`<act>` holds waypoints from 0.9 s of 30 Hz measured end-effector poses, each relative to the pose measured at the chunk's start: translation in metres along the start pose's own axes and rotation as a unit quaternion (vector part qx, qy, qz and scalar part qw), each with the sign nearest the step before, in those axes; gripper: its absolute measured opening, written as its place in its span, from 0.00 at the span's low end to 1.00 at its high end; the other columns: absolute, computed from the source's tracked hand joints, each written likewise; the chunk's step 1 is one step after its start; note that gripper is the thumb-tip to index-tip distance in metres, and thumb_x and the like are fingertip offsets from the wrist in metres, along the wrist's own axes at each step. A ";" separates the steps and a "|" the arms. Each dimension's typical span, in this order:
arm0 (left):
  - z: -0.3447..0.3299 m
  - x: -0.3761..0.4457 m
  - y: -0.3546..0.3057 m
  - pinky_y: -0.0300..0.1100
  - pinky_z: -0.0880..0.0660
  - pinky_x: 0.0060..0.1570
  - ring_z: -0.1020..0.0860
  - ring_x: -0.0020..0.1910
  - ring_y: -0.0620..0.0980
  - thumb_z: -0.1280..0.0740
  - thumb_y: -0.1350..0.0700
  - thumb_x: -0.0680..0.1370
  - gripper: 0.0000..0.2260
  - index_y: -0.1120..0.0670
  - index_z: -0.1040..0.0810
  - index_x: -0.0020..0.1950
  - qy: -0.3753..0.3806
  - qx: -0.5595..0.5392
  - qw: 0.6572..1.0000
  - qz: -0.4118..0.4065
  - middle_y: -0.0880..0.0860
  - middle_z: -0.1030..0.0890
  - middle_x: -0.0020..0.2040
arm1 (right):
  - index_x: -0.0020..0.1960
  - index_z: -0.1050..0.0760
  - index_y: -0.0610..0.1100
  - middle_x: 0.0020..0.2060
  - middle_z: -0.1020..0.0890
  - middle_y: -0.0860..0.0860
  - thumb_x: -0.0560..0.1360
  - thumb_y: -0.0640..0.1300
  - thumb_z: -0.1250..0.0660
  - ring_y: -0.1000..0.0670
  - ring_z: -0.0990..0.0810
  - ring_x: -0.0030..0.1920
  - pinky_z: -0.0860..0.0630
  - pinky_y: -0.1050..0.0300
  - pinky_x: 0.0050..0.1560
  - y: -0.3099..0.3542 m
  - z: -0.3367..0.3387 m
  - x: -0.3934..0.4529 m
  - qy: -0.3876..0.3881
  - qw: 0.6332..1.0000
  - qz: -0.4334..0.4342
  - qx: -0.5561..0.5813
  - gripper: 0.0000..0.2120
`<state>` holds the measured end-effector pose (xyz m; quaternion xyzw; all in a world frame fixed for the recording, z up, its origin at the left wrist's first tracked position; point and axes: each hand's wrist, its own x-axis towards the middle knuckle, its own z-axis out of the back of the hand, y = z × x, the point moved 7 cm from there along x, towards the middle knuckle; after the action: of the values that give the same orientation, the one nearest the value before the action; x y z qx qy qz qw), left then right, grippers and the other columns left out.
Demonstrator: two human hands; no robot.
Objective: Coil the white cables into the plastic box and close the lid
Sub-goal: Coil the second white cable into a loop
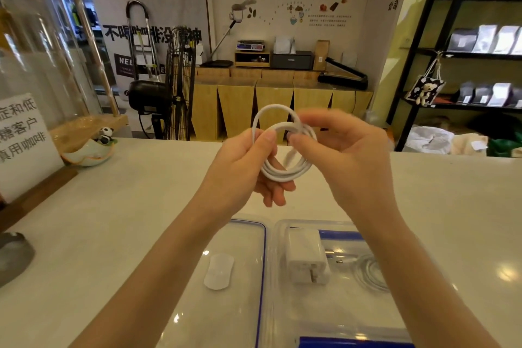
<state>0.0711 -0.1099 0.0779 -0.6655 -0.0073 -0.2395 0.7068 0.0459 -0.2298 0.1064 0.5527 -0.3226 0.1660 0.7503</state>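
Note:
A white cable [278, 171], wound into several loops, is held in the air above the counter. My left hand [248, 167] pinches the coil's left side and my right hand [341, 155] grips its right side. Below, near the front edge, stands the clear plastic box [282, 316] with blue clips. Inside it lie a white charger block [306, 258] and a second coiled white cable [370, 274]; my right forearm hides part of that cable. The clear lid [243, 277] with a blue seal lies flat to the left of the box, a white oval tab on it.
The pale counter [127, 220] stretches left and right. A printed sign [22, 144] on a wooden base and a small bowl with a panda figure [93, 150] stand at the left. A dark round object [14, 257] sits at the far left edge.

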 end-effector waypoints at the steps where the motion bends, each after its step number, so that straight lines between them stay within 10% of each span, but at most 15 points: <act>1: -0.001 0.000 -0.001 0.36 0.28 0.18 0.24 0.19 0.47 0.47 0.56 0.80 0.12 0.58 0.32 0.39 0.003 -0.004 1.000 -0.006 0.53 0.21 0.23 | 0.58 0.26 0.52 0.44 0.18 0.53 0.71 0.37 0.31 0.53 0.18 0.44 0.21 0.61 0.45 0.000 -0.001 0.000 0.009 1.000 -0.012 0.026 0.18; 6: -0.002 -0.002 -0.006 0.35 0.29 0.18 0.24 0.19 0.47 0.47 0.55 0.79 0.13 0.58 0.31 0.38 0.022 -0.014 1.000 -0.013 0.54 0.20 0.24 | 0.61 0.29 0.50 0.37 0.20 0.53 0.78 0.37 0.43 0.57 0.21 0.38 0.24 0.64 0.41 0.001 -0.017 -0.003 0.176 0.984 -0.010 0.019 0.15; 17: 0.009 -0.007 -0.009 0.32 0.31 0.16 0.28 0.17 0.45 0.43 0.51 0.74 0.12 0.57 0.31 0.35 0.094 -0.075 0.989 0.085 0.54 0.21 0.23 | 0.44 0.22 0.45 0.18 0.34 0.56 0.78 0.50 0.46 0.57 0.40 0.19 0.41 0.68 0.19 -0.018 0.001 0.001 0.183 0.960 -0.189 0.092 0.15; 27: -0.017 -0.010 0.016 0.33 0.27 0.21 0.23 0.22 0.47 0.46 0.53 0.79 0.15 0.56 0.29 0.35 0.145 0.031 0.975 0.163 0.53 0.20 0.26 | 0.38 0.18 0.48 0.20 0.33 0.53 0.63 0.56 0.35 0.54 0.38 0.22 0.37 0.65 0.23 -0.035 0.039 -0.026 0.231 0.944 -0.233 0.026 0.14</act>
<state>0.0629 -0.1230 0.0574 -0.5937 0.1967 -0.2145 0.7502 0.0362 -0.2754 0.0702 0.5784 0.0021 0.1178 0.8072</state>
